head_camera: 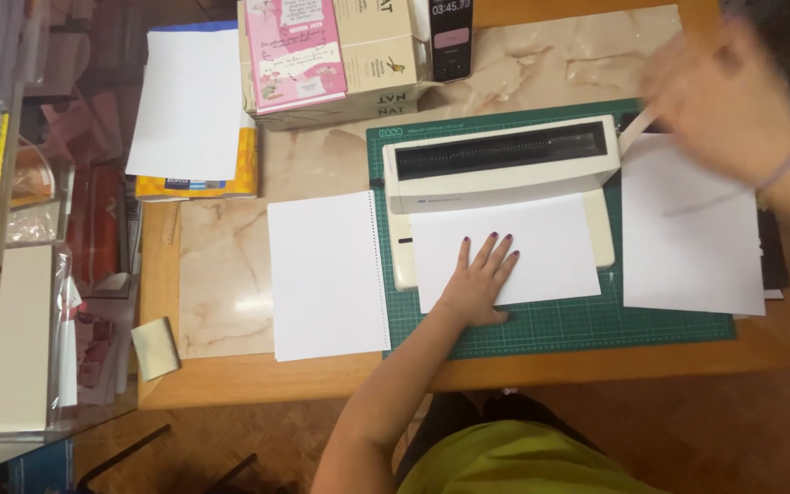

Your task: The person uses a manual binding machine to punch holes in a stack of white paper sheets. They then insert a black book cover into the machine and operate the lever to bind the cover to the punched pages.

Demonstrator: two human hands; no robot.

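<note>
Left hand (pixel 482 274) lies flat, fingers spread, pinning thin, floppy paper (pixel 523 247) in the binding machine (pixel 505 160); at two o'clock my blurred right hand (pixel 724 101) looks open, I judge.

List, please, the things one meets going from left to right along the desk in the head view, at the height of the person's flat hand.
Small pad of notes → punched white stack → left hand flat on the sheet in the binding machine → white paper stack, with the blurred right hand above it.
</note>
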